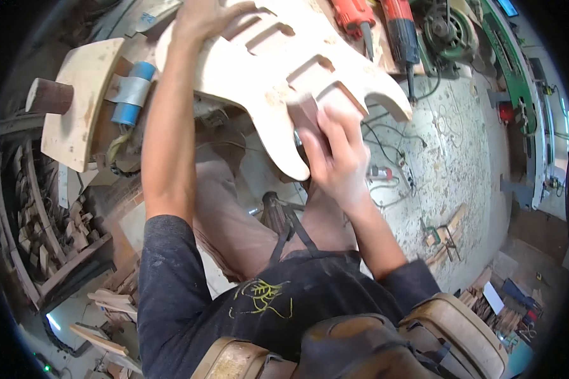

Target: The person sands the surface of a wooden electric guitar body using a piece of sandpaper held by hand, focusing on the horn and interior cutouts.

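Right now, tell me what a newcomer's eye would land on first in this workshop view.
First, the pale unfinished wooden guitar body with routed cavities, at upper centre. The left hand steadies its top edge, while the right hand presses a small brown sanding block against its lower horn. Next, the red power tools lie at the top right, and a blue and grey cylinder sits on a curved wooden form at the left.

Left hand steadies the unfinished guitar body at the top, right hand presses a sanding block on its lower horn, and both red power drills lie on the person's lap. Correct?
Not quite. The head view shows the two red power drills lying on the workbench beyond the guitar body, not on the lap. The rest holds: the left hand steadies the body at the top, and the right hand presses a sanding block on its lower horn.
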Demonstrator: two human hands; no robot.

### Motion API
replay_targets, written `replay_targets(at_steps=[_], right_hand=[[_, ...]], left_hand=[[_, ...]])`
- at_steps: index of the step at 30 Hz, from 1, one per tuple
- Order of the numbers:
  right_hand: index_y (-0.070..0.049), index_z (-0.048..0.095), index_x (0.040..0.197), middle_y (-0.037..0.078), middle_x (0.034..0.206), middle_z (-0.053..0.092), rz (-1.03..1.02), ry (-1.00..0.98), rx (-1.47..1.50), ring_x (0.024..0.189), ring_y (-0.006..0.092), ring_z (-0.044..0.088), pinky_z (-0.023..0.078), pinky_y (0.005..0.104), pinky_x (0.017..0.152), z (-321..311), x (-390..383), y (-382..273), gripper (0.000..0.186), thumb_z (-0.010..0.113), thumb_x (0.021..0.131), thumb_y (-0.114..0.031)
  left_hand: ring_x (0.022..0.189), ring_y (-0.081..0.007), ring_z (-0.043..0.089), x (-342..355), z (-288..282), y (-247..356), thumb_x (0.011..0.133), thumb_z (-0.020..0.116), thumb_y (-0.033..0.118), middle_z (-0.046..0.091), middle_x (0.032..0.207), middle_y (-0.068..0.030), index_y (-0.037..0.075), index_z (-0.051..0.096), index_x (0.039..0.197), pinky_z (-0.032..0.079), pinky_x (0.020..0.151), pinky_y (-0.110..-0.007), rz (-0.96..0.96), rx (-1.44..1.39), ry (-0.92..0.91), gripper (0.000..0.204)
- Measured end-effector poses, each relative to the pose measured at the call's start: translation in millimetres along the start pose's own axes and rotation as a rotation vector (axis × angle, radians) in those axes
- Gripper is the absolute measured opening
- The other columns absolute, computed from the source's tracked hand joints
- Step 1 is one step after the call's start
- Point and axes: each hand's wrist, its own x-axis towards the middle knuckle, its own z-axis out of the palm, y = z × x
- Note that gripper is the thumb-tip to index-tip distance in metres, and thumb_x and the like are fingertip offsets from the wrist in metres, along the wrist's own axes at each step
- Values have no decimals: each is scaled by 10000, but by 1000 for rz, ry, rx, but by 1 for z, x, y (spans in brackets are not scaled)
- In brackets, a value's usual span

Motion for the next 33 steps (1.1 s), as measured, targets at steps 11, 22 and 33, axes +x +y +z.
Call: replay_targets(at_steps=[11,22,33], right_hand=[[33,663,1126,205,1149,641,148,147,116,931,341,690,568,379,747,-23,14,0,330,802,848,-76],[29,677,1126,190,1122,644,141,11,-1,913,341,703,590,375,725,-25,-30,-10,325,800,856,-103],[29,675,1104,173,1136,636,-23,162,-77,799,295,693,583,366,629,11,-13,1,315,807,845,-94]], left_hand=[[1258,-385,597,3,-5,3,746,801,627,647,1318,-240,29,667,1308,462,1082,-457,-75,0,-48,832],[1281,-377,588,0,-7,3,741,787,659,642,1350,-228,30,658,1330,457,1096,-449,-60,29,-40,871],[1257,-375,604,4,-6,3,759,771,658,664,1305,-223,40,677,1302,471,1075,-451,-57,60,-65,828]])
